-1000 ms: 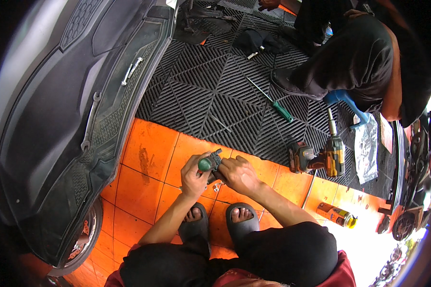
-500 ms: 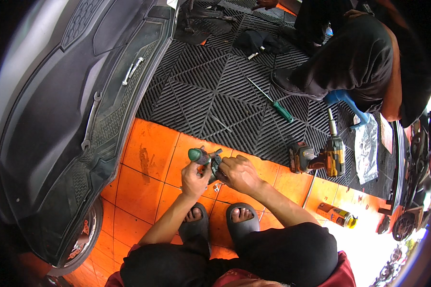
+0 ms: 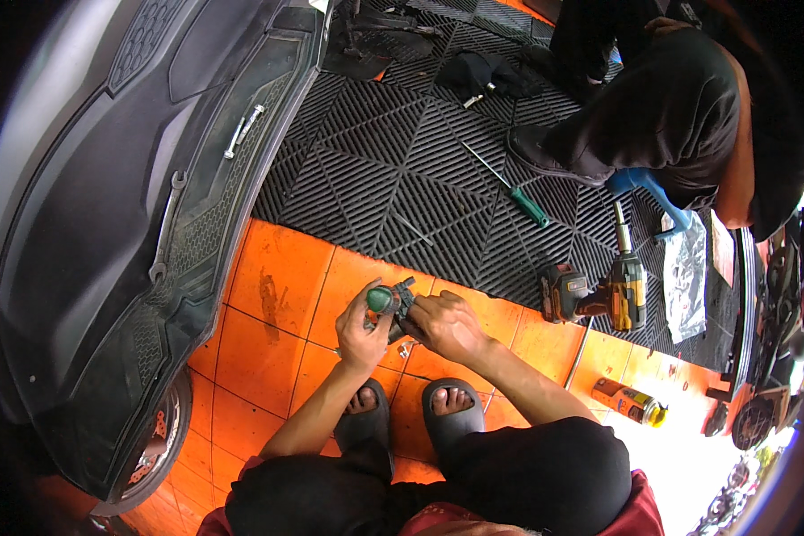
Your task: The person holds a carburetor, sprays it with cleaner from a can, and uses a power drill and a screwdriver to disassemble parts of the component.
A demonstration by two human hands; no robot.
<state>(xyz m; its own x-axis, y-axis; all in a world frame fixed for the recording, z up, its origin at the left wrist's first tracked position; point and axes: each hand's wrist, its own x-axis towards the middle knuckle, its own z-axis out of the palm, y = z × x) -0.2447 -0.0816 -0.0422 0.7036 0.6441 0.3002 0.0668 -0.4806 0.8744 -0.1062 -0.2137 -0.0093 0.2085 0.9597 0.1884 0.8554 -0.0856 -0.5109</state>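
Observation:
My left hand (image 3: pixel 360 335) is closed round a tool with a rounded green handle end, seemingly a screwdriver (image 3: pixel 381 299); its tip is out of sight. The handle end points up toward me. Fingers of my right hand (image 3: pixel 447 323) are wrapped over a dark metal part (image 3: pixel 406 299), perhaps a brake caliper, mostly covered by both hands. The tool lies right against this part. On the orange tiles just below the hands is a small silvery piece (image 3: pixel 406 348).
To the left stands a scooter (image 3: pixel 107 214) with a wrench (image 3: pixel 168 223) and silver bolts (image 3: pixel 243 132) on its footboard. On the black mat (image 3: pixel 357 192) lie a green screwdriver (image 3: pixel 509 189) and a cordless impact driver (image 3: pixel 623 290). A spray can (image 3: pixel 630 402) lies right; another person (image 3: pixel 652 98) sits beyond.
The green handle end has swung right and slightly down, turning more toward me. My left fingers have shifted around it; the right hand stays nearly in place.

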